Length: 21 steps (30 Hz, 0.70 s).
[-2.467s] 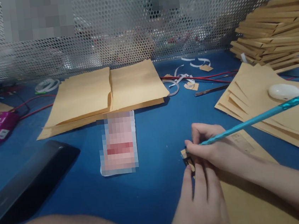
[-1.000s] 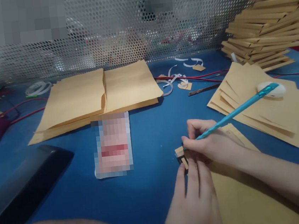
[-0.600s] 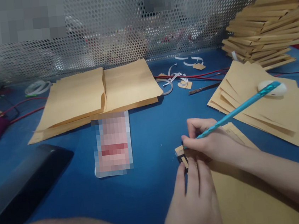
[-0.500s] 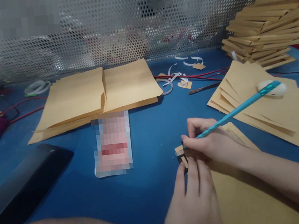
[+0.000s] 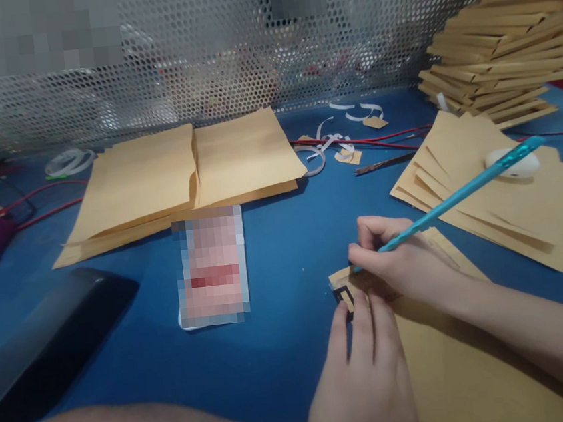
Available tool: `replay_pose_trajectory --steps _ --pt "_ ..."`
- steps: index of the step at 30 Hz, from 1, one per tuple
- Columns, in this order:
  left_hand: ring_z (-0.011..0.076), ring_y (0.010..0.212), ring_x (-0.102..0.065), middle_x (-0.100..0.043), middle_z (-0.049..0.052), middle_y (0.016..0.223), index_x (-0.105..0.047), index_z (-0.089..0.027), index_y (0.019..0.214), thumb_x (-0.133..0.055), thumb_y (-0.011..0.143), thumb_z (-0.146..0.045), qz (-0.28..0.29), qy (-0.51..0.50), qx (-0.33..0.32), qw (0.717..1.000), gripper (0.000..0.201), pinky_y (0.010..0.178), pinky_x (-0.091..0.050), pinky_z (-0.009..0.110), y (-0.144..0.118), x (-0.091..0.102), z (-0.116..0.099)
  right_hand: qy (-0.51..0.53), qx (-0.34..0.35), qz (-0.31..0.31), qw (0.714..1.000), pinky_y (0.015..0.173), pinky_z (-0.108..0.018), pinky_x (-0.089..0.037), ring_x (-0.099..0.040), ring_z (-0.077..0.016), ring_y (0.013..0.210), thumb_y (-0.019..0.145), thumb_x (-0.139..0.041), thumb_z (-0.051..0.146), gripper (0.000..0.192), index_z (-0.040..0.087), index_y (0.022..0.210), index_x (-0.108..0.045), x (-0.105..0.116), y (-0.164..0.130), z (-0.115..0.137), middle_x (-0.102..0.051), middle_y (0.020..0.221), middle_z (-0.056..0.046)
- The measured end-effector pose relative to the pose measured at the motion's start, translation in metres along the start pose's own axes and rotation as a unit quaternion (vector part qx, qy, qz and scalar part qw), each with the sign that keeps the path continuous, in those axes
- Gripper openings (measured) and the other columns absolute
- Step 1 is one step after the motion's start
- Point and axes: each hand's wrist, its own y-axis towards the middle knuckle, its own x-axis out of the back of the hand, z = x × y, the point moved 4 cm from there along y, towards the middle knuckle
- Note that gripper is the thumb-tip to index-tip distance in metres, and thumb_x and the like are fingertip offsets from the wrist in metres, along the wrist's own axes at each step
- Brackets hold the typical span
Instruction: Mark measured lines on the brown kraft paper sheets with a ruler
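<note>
My right hand grips a teal pen, its tip down on the top left corner of a brown envelope that lies on the blue table. The pen's shaft slants up to the right. My left hand lies flat on the same envelope, fingers pressed just below the pen tip, next to a small black printed box at the corner. My left forearm runs along the bottom edge of the view.
A blurred card lies left of the hands. Behind it rest two brown envelope piles. More envelopes fan out at right under a white mouse, with a tall stack behind. A black device sits front left; red cables and paper strips lie by the mesh wall.
My right hand and pen tip have shifted slightly right and up along the envelope's corner, uncovering more of it. My left hand stays pressed in place.
</note>
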Motion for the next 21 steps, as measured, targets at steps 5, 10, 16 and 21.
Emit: replay_pose_trajectory --steps 5,10,16,21 --pt "0.031 0.115 -0.052 -0.058 0.014 0.127 -0.065 -0.01 0.118 -0.046 0.083 -0.021 -0.003 0.001 0.001 1.0 0.042 0.094 -0.039 0.04 0.0006 0.0002 0.0002 -0.042 0.027 -0.014 0.999 0.035 -0.018 -0.03 -0.037 -0.0071 0.043 0.072 -0.057 0.018 0.031 0.021 0.054 -0.033 0.0009 0.0005 0.002 -0.039 0.049 0.007" --pt "0.029 0.111 -0.055 -0.062 0.013 0.123 -0.068 -0.01 0.114 -0.038 0.087 -0.021 -0.018 -0.004 0.007 1.0 0.041 0.092 -0.041 0.038 0.0013 0.0026 0.0011 -0.03 0.023 -0.009 0.999 0.035 -0.018 -0.03 -0.037 -0.0069 0.043 0.073 -0.057 0.019 0.032 0.021 0.054 -0.032 0.0 -0.0003 0.0018 -0.038 0.049 0.007" --pt "0.0293 0.114 -0.054 -0.059 0.012 0.127 -0.066 -0.012 0.118 -0.039 0.09 -0.026 0.003 0.009 -0.004 1.0 0.041 0.093 -0.04 0.038 0.0016 0.0021 0.001 -0.009 0.015 0.001 1.0 0.033 -0.018 -0.03 -0.035 -0.0065 0.042 0.072 -0.058 0.018 0.032 0.021 0.054 -0.032 -0.001 0.0002 -0.0003 -0.038 0.049 0.008" --pt "0.0301 0.114 -0.053 -0.058 0.013 0.128 -0.065 -0.011 0.118 -0.042 0.088 -0.026 0.004 0.009 -0.002 1.0 0.041 0.093 -0.04 0.039 0.0018 0.0018 0.0013 0.022 -0.007 0.012 1.0 0.033 -0.018 -0.03 -0.035 -0.0064 0.04 0.073 -0.057 0.018 0.031 0.022 0.055 -0.033 -0.0022 0.0004 -0.001 -0.038 0.049 0.008"
